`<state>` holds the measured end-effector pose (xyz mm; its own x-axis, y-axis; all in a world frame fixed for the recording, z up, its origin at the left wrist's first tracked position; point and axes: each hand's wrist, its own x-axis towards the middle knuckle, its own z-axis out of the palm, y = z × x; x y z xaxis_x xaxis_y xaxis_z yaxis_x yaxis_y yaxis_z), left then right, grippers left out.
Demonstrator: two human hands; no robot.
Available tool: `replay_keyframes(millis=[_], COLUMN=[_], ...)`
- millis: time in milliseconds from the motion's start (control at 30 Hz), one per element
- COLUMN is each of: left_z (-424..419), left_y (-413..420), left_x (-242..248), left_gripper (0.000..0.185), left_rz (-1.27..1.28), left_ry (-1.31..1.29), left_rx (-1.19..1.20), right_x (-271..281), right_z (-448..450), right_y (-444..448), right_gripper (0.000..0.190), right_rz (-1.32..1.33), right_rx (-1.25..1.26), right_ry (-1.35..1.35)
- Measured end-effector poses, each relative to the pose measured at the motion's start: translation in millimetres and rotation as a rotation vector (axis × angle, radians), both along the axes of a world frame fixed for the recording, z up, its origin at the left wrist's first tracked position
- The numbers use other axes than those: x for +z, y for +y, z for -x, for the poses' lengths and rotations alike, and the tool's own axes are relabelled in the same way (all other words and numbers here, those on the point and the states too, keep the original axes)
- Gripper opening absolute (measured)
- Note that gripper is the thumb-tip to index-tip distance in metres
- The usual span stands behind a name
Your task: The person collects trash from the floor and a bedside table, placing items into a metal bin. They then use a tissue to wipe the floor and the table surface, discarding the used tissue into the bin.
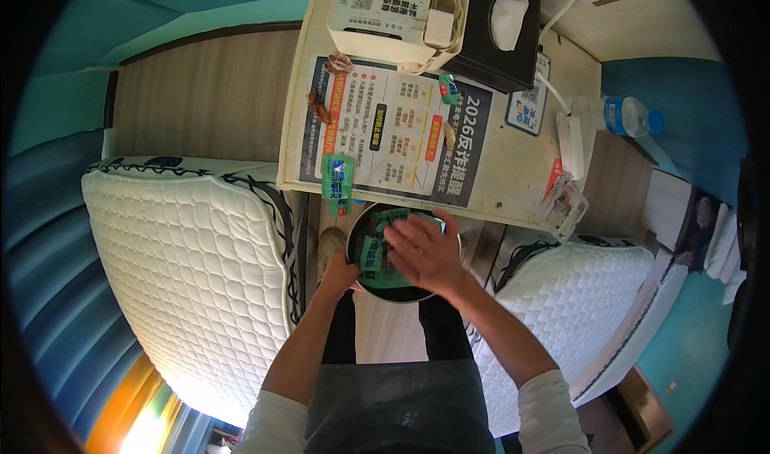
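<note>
My left hand (340, 273) grips the left rim of a round dark bin (404, 297), held below the edge of a white table. Inside the bin lie green plastic packets (372, 254) with printing. My right hand (424, 246) is over and partly inside the bin, fingers spread downward; whether it touches a packet is hidden. At the table edge just above the bin, a green packet (337, 180) overhangs slightly. On the printed sheet (385, 129) lie a small green wrapper (448, 89), a reddish piece (337, 64), a brown scrap (319, 106) and a tan scrap (450, 135).
The white table (511, 171) holds a white box (379, 9) with a charger, a black tissue box (496, 33), a power strip (570, 147), a plastic bottle (628, 116) and a clear crumpled container (563, 206). White mattresses (192, 255) flank me on both sides.
</note>
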<state>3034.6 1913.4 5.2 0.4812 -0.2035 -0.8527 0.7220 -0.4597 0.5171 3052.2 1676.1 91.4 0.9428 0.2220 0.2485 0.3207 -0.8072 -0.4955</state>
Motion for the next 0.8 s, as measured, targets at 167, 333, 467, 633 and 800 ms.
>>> replay_keyframes(millis=[167,333,467,633,800], left_z=[3,13,38,28,46], left_y=[7,0,25,4,17], left_x=[4,-11,-29,10,9], left_gripper=[0.042,0.045,0.048,0.046,0.042], left_rz=[0.013,0.107,0.097,0.108,-0.017], left_ry=[0.043,0.114,0.072,0.184,0.194], left_rx=[0.093,0.116,0.124,0.191,0.180], right_x=[4,-32,-8,5,3], right_z=[-145,-107,-6,-66,-235], right_y=[-54,-83,-31,8,79], right_gripper=[0.041,0.037,0.030,0.033,0.049], right_rz=[0.069,-0.073,-0.135,-0.201,-0.035], right_rx=[-0.252,0.007,0.217,0.132,-0.187], right_ry=[-0.157,-0.096,0.087,-0.127,-0.247])
